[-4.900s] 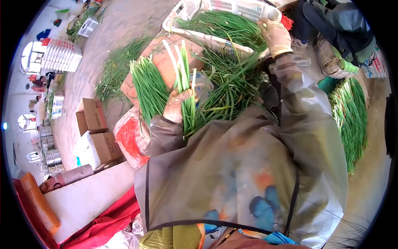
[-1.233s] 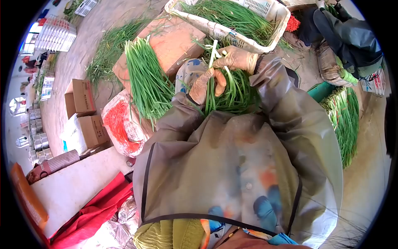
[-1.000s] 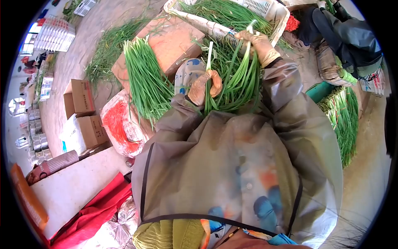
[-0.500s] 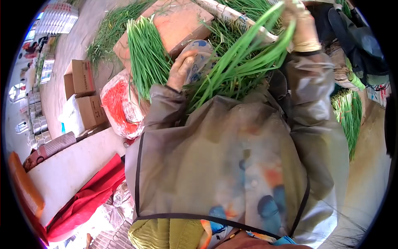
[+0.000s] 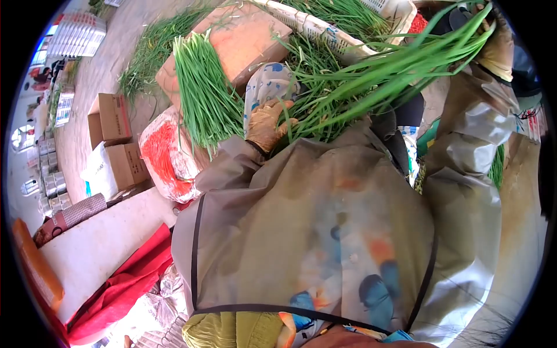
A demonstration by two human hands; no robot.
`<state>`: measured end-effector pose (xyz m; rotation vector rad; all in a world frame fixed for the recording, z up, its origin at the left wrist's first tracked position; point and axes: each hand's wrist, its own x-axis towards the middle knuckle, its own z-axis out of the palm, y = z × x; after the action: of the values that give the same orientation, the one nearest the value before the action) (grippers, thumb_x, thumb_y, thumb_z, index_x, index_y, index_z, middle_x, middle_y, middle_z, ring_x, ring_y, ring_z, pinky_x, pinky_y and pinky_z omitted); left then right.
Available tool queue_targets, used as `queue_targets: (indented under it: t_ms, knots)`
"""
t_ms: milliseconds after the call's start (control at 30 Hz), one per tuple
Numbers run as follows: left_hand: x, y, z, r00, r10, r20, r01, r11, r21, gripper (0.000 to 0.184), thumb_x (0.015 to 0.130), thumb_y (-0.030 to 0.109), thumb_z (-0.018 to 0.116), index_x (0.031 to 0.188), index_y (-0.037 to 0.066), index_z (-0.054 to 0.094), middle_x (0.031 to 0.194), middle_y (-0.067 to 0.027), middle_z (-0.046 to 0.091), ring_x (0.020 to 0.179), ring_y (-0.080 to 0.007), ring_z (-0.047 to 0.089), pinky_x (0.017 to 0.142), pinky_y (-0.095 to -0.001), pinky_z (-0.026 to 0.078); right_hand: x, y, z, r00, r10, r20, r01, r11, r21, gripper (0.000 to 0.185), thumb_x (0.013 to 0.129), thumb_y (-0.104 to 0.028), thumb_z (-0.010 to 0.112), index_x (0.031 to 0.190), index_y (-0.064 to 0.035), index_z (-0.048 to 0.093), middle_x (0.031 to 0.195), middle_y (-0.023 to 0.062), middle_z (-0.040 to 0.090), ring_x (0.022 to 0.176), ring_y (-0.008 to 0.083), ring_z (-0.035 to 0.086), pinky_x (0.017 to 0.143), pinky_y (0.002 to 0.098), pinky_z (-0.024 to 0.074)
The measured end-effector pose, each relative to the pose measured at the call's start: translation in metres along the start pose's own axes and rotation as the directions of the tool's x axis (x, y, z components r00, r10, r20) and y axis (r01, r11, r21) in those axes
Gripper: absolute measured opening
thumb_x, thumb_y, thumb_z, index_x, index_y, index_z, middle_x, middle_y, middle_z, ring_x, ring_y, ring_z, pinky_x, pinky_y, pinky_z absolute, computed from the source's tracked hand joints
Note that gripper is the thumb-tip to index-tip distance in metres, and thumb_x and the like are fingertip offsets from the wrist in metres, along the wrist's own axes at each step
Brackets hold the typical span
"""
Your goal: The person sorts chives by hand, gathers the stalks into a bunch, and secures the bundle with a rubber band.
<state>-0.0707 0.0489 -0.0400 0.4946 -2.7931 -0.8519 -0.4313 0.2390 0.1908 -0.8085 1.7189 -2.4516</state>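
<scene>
A brown box [image 5: 109,120] stands with its flaps up on the left. Next comes a lump of red string [image 5: 164,153] on a pale bag, near the left arm, where it seems easy to reach.

The neat pile of green leaves [image 5: 206,93] lies just beside it, partly over a big brown block [image 5: 249,37]. Its pale ends sit together at the top, perhaps so that they stay even.

The left hand [image 5: 267,124] rests by a spotted cloth [image 5: 268,84]. Its grip is loose, with the fingers apart, and I see nothing in it.

Messy leaves [image 5: 316,64] lie to its right, in front of a white basket [image 5: 354,51] with more leaves inside.

Far right, the right hand [image 5: 500,40] holds long leaves [image 5: 400,78]. Its grip looks closed around one end, so the rest trails back left over the mess, maybe to keep them together. That hand is blurry.
</scene>
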Motion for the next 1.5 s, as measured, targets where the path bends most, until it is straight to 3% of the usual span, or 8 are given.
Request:
queue_targets:
  t_ms: [400,500,567,833,1067,1267,1333,1500]
  knots:
    - [0.012,-0.025,-0.012,0.966,-0.106,0.237,0.066,0.983,0.173,0.043,0.079,0.017,0.054,0.120,0.007,0.046,0.090,-0.0159,0.059,0.077,-0.0315,0.057,0.070,-0.0356,0.045,-0.083,0.031,0.044,0.587,0.536,0.607,-0.401,0.844,-0.357,0.031,0.081,-0.013,0.057,0.111,-0.0037,0.054,0.084,-0.0008,0.055,0.061,0.0039,0.044,0.051,0.0165,0.0344]
    - [0.005,-0.041,-0.041,0.868,-0.323,0.378,0.494,0.474,-0.729,0.026,0.080,0.007,0.046,0.101,0.001,0.059,0.072,0.0002,0.051,0.060,-0.0072,0.046,0.057,-0.0190,0.038,-0.070,0.031,0.036,0.693,0.313,0.650,-0.355,0.932,-0.070,0.032,0.079,-0.016,0.058,0.105,0.0018,0.056,0.089,0.0016,0.058,0.063,0.0028,0.046,0.052,0.0171,0.0366]
    - [-0.009,-0.038,-0.061,0.857,-0.400,0.326,0.489,0.429,-0.759,0.027,0.081,0.004,0.045,0.104,0.001,0.058,0.069,0.0012,0.050,0.055,-0.0069,0.043,0.052,-0.0177,0.034,-0.082,0.039,0.052,0.844,0.358,0.400,-0.305,0.933,-0.191,0.028,0.077,-0.014,0.058,0.102,-0.0010,0.059,0.080,0.0004,0.058,0.059,0.0013,0.046,0.048,0.0155,0.0341]
    - [-0.058,-0.063,-0.050,0.795,-0.550,0.255,0.474,0.302,-0.827,0.021,0.084,0.009,0.051,0.103,0.004,0.059,0.066,0.0010,0.052,0.053,-0.0053,0.041,0.049,-0.0170,0.033,-0.081,0.074,0.060,0.596,0.496,0.632,-0.308,0.868,-0.390,0.028,0.086,-0.015,0.054,0.111,-0.0016,0.055,0.064,-0.0024,0.051,0.058,0.0018,0.046,0.055,0.0122,0.0369]
    - [-0.024,-0.029,-0.080,0.898,-0.228,-0.377,0.132,0.956,-0.262,0.048,0.074,0.025,0.068,0.115,0.004,0.053,0.112,-0.0144,0.054,0.106,-0.0263,0.048,0.094,-0.0351,0.035,-0.084,0.039,0.120,0.640,0.295,0.709,-0.413,0.911,-0.006,0.028,0.082,-0.020,0.060,0.102,-0.0007,0.058,0.074,0.0054,0.058,0.068,0.0142,0.057,0.065,0.0243,0.0473]
    - [0.062,0.091,-0.099,0.957,0.036,-0.288,-0.284,0.321,-0.904,0.054,0.079,0.029,0.063,0.119,-0.003,0.046,0.112,-0.0146,0.054,0.108,-0.0239,0.048,0.092,-0.0334,0.037,-0.135,0.052,0.185,0.653,0.380,0.655,-0.620,0.765,0.174,0.021,0.082,-0.012,0.060,0.098,0.0014,0.057,0.083,0.0076,0.060,0.075,0.0149,0.058,0.066,0.0245,0.0466]
    - [0.070,0.074,-0.083,0.994,0.050,-0.101,-0.109,0.204,-0.973,0.040,0.078,0.024,0.064,0.107,-0.003,0.055,0.094,-0.0124,0.059,0.087,-0.0218,0.055,0.080,-0.0317,0.043,-0.134,0.062,0.191,0.753,0.152,0.641,-0.250,0.966,0.065,0.024,0.082,-0.014,0.061,0.100,0.0016,0.057,0.089,0.0069,0.060,0.081,0.0157,0.056,0.070,0.0265,0.0453]
    - [0.060,0.075,-0.075,0.971,0.050,0.232,0.218,0.203,-0.955,0.037,0.079,0.011,0.063,0.112,-0.001,0.053,0.072,-0.0054,0.060,0.062,-0.0126,0.055,0.059,-0.0240,0.045,-0.090,0.086,0.167,0.773,0.432,0.465,-0.613,0.697,0.372,0.019,0.084,-0.018,0.058,0.093,-0.0012,0.058,0.081,0.0044,0.059,0.074,0.0134,0.054,0.068,0.0267,0.0449]
